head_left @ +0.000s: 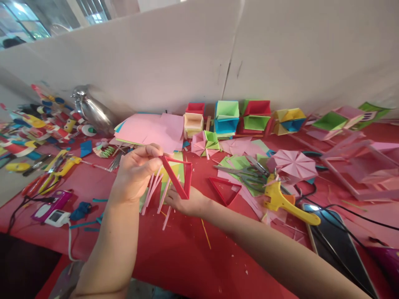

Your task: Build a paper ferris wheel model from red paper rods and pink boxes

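Head view: a red triangle (175,178) is held up above the table (224,261) by the left hand (137,170), one corner being pinched between thumb and fingers. The triangle is open in the middle and tilted, and its lowest corner is seen in front of the right hand (187,203). The right hand is lowered near some pink strips (152,190), its fingers partly hidden by the triangle; whether anything is gripped there cannot be told. Beneath the strips, green and yellow paper (178,171) is spread.

A second triangle (218,193), also red, is laid on the table to the right of the right hand. Further right, a yellow glue gun (277,200) is placed near scissors (249,172) and a pleated pink disc (293,163), with a phone (338,245) to its right. Along the wall (174,62), coloured paper boxes (226,125) are lined up. To their left, a paper stack (146,128) is set, and beyond it a metal jug (96,112).
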`<state>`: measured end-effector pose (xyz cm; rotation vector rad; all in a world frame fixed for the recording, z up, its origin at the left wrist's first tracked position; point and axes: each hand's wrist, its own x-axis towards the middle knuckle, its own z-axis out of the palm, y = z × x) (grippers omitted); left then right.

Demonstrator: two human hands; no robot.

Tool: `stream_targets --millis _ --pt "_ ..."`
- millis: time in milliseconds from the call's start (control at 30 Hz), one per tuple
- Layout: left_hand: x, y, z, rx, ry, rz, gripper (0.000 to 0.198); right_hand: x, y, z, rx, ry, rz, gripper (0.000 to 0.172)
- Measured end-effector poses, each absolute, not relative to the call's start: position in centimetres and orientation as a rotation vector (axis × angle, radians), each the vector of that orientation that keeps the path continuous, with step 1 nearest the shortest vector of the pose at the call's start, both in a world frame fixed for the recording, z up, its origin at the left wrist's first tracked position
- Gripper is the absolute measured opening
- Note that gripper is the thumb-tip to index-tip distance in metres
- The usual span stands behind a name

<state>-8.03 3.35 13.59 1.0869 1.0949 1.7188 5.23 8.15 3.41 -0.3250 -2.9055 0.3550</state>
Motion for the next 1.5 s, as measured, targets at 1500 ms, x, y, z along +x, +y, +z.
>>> stream_targets --millis 1500 --pt "-3.3 4.9 4.7 1.262 1.235 1.114 0.005 25.1 5.6 3.5 -1.615 -2.259 -0.158 0.025"
